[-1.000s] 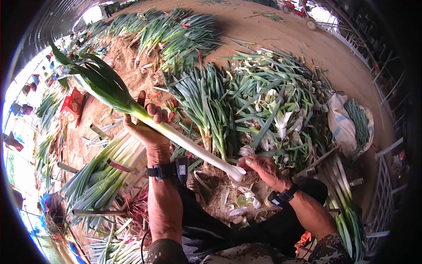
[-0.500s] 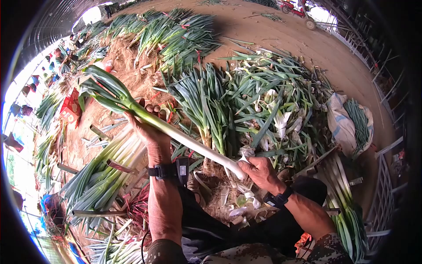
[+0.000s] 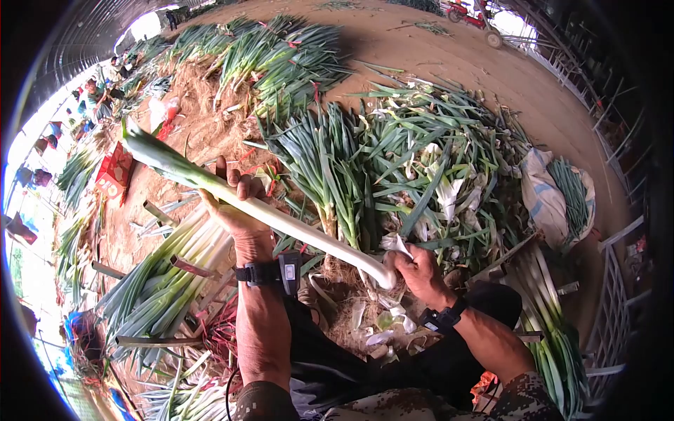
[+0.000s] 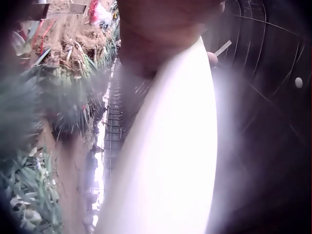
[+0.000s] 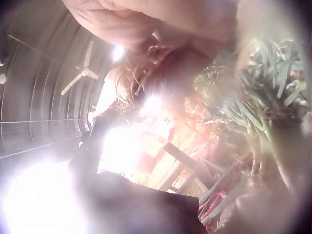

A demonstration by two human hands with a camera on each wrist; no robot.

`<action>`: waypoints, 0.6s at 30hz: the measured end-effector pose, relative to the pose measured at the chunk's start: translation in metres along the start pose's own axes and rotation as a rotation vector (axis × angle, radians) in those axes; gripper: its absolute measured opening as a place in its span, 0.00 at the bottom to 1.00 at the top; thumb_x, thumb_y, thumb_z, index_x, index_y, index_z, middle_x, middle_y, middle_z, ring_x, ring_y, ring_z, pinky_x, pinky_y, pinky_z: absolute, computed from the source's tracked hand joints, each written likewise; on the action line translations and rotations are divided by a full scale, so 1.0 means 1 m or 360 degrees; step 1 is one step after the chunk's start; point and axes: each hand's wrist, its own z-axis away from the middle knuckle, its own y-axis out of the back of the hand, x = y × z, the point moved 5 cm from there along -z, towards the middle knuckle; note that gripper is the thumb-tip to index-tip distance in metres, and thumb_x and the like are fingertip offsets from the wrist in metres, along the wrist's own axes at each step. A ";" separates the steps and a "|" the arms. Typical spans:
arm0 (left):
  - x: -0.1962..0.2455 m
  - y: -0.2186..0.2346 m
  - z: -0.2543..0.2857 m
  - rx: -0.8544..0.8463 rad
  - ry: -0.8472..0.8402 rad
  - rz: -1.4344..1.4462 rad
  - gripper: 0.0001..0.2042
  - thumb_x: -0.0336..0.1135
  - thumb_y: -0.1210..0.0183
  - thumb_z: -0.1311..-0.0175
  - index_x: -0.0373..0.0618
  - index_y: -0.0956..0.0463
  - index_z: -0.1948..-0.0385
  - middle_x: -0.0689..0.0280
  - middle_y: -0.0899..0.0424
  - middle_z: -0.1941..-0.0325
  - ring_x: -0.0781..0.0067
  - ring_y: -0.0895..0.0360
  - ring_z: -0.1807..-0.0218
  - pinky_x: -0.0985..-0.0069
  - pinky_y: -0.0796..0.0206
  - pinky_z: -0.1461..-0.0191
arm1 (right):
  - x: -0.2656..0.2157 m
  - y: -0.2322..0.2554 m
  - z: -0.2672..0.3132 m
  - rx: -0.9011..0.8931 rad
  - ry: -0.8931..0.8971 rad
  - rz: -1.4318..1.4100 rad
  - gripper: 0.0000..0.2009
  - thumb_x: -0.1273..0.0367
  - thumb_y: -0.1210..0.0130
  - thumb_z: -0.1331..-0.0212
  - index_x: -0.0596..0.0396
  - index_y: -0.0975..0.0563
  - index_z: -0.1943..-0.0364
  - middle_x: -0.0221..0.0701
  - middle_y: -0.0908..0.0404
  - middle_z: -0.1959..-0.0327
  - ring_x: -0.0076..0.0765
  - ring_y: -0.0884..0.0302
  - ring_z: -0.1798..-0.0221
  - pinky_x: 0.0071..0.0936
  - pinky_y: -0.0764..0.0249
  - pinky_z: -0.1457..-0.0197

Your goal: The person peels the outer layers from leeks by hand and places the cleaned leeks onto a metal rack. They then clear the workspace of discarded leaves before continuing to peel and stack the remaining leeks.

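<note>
In the head view a long leek slants from green leaves at upper left to its white root end at lower right. My left hand grips the leek around its pale upper stem, fingers curled over it. At the root end my right hand pinches a thin white strip of skin between thumb and fingers. The left wrist view shows the white stem large and overexposed below the left hand. Blurred roots hang near the right hand in the right wrist view.
Trimmed leaves lie heaped ahead on the right, beside an upright leek bunch. Peeled leeks rest on a rack at left. A white sack stands at right, near more leeks. A red box sits far left.
The leek's leafy end has swung and its leaves look more gathered. My right hand has closed on a skin strip at the root end and shifted slightly. My left hand keeps its grip.
</note>
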 end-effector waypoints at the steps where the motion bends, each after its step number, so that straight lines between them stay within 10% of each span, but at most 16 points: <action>1: 0.002 -0.001 0.000 -0.0003 0.0003 0.0026 0.31 0.60 0.56 0.26 0.36 0.28 0.44 0.69 0.28 0.74 0.80 0.35 0.81 0.81 0.45 0.77 | 0.001 0.001 0.000 -0.0017 -0.0079 -0.0082 0.13 0.63 0.44 0.31 0.61 0.19 0.58 0.35 0.14 0.68 0.26 0.22 0.67 0.29 0.28 0.62; 18: 0.008 -0.006 0.006 0.0758 -0.0157 -0.0412 0.30 0.66 0.54 0.31 0.46 0.28 0.46 0.73 0.30 0.76 0.80 0.35 0.80 0.83 0.39 0.81 | -0.011 0.004 0.003 -0.0349 0.0016 -0.0118 0.15 0.67 0.41 0.38 0.63 0.19 0.51 0.35 0.14 0.70 0.20 0.16 0.67 0.22 0.22 0.65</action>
